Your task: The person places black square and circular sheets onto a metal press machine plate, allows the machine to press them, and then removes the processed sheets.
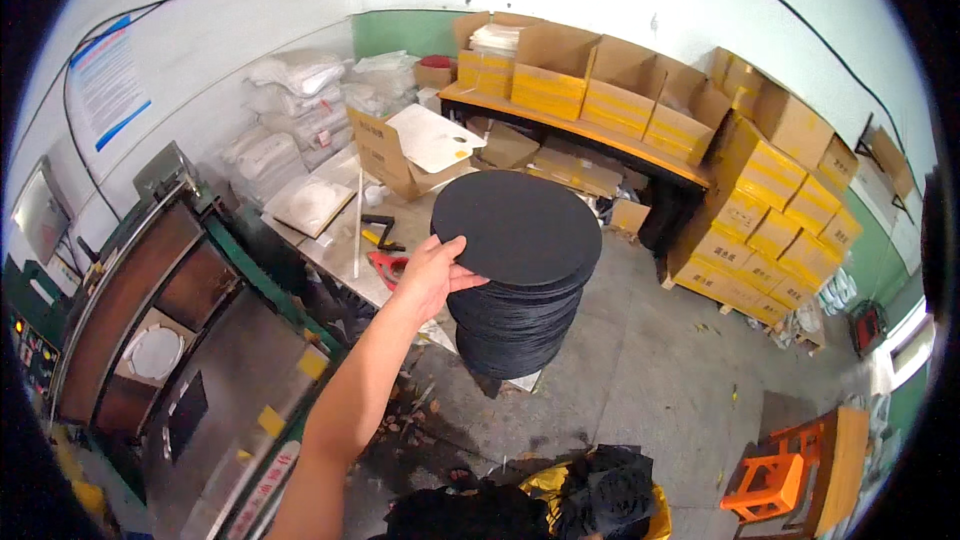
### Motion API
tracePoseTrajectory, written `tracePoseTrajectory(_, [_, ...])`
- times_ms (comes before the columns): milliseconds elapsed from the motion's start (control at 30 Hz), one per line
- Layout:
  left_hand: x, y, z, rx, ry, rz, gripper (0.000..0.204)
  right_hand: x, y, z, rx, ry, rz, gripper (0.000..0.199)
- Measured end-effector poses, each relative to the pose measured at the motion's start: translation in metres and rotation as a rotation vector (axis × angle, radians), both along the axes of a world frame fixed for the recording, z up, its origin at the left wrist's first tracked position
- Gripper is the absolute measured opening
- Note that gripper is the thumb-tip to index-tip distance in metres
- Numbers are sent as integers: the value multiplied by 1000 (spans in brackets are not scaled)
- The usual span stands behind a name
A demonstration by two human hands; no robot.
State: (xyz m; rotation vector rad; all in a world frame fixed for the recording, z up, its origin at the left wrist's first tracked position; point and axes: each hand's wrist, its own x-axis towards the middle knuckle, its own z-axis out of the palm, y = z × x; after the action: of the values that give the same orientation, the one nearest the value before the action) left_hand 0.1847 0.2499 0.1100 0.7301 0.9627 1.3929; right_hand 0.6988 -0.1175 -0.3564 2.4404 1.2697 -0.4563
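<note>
My left hand (pixel 430 275) pinches the near-left edge of the top black round disc (pixel 520 225), thumb on its upper face and fingers at its rim. The disc lies over a tall stack of similar thin black discs (pixel 515 335). Their material cannot be made out. Left of the stack, beside my wrist, a red and black tool (pixel 388 266) rests on the table (pixel 335 250). My right hand does not show.
A large green-framed machine (pixel 240 360) stands at left. An open carton (pixel 385 155) and a white board (pixel 432 135) sit on the table. Taped cartons (pixel 755 230) are piled at right. An orange stool (pixel 765 488) stands lower right. Near me is a yellow container (pixel 660 515) with black material.
</note>
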Motion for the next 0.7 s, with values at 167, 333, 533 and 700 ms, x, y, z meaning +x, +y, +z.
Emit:
tracePoseTrajectory(167, [0, 1, 10, -62, 59, -47, 37, -24, 32, -36, -276, 441, 77, 21])
tracePoseTrajectory(333, [-29, -30, -2, -1, -6, -67, 39, -54, 145, -75, -299, 893, 2, 11])
tracePoseTrajectory(533, [-77, -250, -163, -170, -326, 537, 31, -108, 297, -119, -459, 1626, -625, 10])
tracePoseTrajectory(700, [-65, -527, -269, -360, -302, 1468, 29, -213, 343, -124, -574, 1174, 240, 34])
